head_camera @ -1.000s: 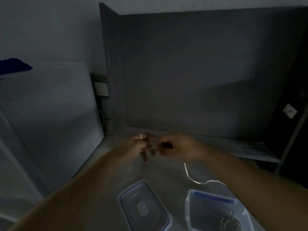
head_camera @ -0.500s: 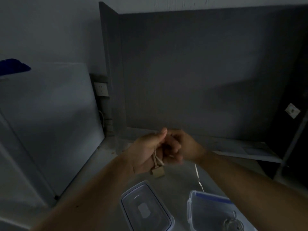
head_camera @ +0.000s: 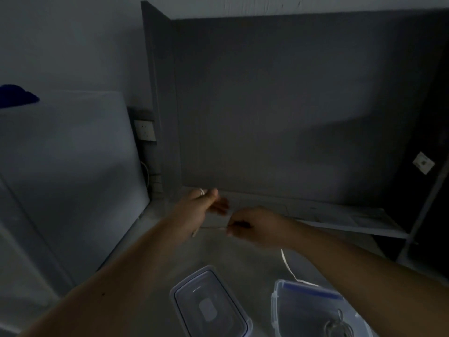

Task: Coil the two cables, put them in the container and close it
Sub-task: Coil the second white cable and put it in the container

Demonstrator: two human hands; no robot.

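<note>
Both my hands are raised over the grey table (head_camera: 243,259) and hold a thin white cable (head_camera: 286,265). My left hand (head_camera: 199,210), with a ring on one finger, grips one part of it. My right hand (head_camera: 255,224) pinches another part; a short stretch runs between the two hands. The loose end hangs from my right hand down to the rim of the clear container (head_camera: 281,310) at the bottom right. A coiled cable (head_camera: 339,328) lies inside that container. The container's lid (head_camera: 210,305) lies flat to its left.
A dark grey panel (head_camera: 291,105) stands behind the table. A wall socket (head_camera: 145,130) sits at the left of it. A pale board (head_camera: 73,166) leans at the left. A low shelf (head_camera: 352,220) runs along the back right.
My hands, close together half a second ago, have drawn apart. The left hand moved up and left, the right hand lower and right, stretching the cable between them.
</note>
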